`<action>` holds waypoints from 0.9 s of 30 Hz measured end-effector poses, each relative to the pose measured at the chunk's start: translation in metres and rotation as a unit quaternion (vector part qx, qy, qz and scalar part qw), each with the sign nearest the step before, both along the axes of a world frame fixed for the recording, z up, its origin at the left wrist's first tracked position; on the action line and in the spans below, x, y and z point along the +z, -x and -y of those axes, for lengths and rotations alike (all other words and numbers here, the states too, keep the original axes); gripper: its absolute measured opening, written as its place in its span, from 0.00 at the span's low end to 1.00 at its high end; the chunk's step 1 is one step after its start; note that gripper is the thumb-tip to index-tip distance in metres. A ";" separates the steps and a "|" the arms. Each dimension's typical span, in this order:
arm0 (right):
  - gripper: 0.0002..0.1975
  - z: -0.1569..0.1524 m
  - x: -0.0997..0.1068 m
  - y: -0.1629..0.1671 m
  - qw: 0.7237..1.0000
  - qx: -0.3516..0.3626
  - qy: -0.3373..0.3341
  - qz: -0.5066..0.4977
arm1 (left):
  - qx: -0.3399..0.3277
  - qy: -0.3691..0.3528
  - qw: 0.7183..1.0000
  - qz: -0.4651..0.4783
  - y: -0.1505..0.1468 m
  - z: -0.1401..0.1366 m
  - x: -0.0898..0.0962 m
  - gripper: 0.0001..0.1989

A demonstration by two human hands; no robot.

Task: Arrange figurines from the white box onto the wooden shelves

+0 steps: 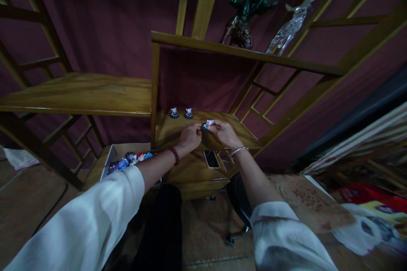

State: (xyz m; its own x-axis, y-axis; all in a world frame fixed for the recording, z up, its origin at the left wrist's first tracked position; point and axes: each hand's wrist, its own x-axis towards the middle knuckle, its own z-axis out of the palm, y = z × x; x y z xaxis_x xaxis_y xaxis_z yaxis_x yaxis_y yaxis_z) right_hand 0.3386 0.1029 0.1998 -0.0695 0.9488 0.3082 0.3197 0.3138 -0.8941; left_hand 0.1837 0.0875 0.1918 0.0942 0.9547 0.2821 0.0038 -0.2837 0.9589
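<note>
Between my two hands, just above the wooden shelf [168,135], is a small white-and-red figurine [209,123] on a dark round base. My left hand [190,136] pinches the left side of its base. From the right, the fingers of my right hand [226,133] are closed on the figurine's body. Two similar figurines stand upright farther back on the same shelf, a left one [174,113] and a right one [188,113], a small gap apart.
A box [110,159] of colourful small figures sits at lower left. A phone [211,159] lies on the level below. Above stand a green statue [246,12] and a clear glass-like figure [294,21]. A wooden post [155,89] borders the shelf; a stool [238,199] is below right.
</note>
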 end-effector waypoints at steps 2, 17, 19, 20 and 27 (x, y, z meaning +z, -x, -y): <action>0.16 -0.006 0.000 -0.004 1.000 0.003 -0.002 0.003 | -0.015 -0.019 1.000 -0.007 -0.001 0.003 0.003 0.15; 0.12 -0.060 -0.004 -0.021 0.997 -0.014 -0.012 0.070 | -0.037 -0.120 0.864 -0.488 -0.013 -0.006 0.013 0.26; 0.12 -0.066 -0.006 -0.023 0.997 -0.022 -0.007 0.079 | -0.037 -0.118 0.855 -0.504 -0.015 -0.007 0.012 0.26; 0.11 -0.069 -0.007 -0.023 0.996 -0.025 -0.006 0.082 | -0.036 -0.120 0.851 -0.510 -0.016 -0.009 0.011 0.27; 0.10 -0.086 -0.007 -0.024 0.995 -0.052 0.003 0.083 | -0.025 -0.169 0.823 -0.542 -0.023 -0.019 0.003 0.25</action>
